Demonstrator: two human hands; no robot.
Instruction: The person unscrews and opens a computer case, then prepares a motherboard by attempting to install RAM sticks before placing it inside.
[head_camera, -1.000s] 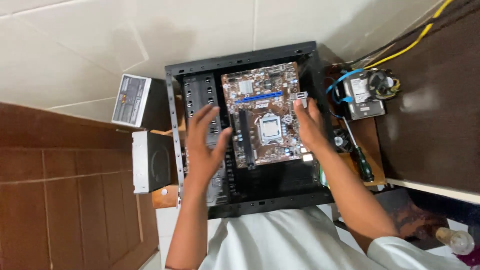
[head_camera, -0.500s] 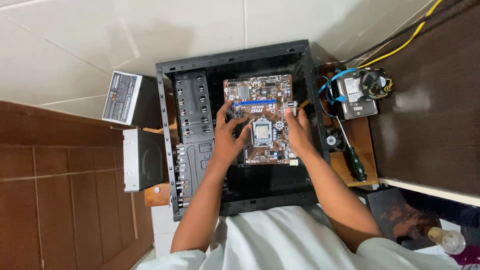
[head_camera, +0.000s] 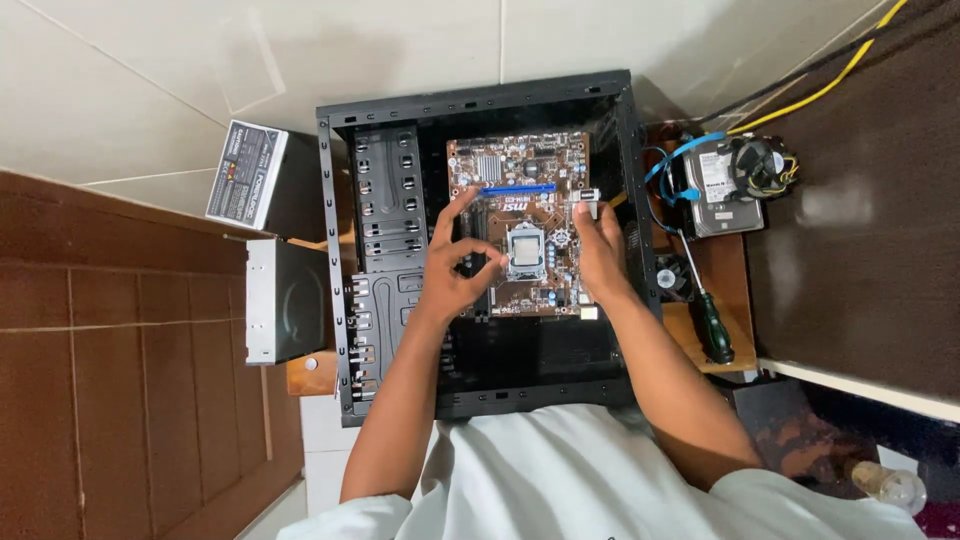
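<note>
black computer case (head_camera: 480, 105) lies open on its side, near end hidden under the person's white shirt. brown motherboard (head_camera: 520, 225) sits inside it, upper middle, lower left part covered by the left hand (head_camera: 455, 265). left hand rests on the board's left edge, fingers spread and curled. right hand (head_camera: 600, 250) grips the right edge, fingers closed on it. grey box (head_camera: 285, 300) beside the case, face dark, hard to make out. power supply (head_camera: 248, 175) at upper left, white rectangular label. hard drive (head_camera: 722, 190) at right, pale label. green-handled screwdriver (head_camera: 712, 325) below.
</note>
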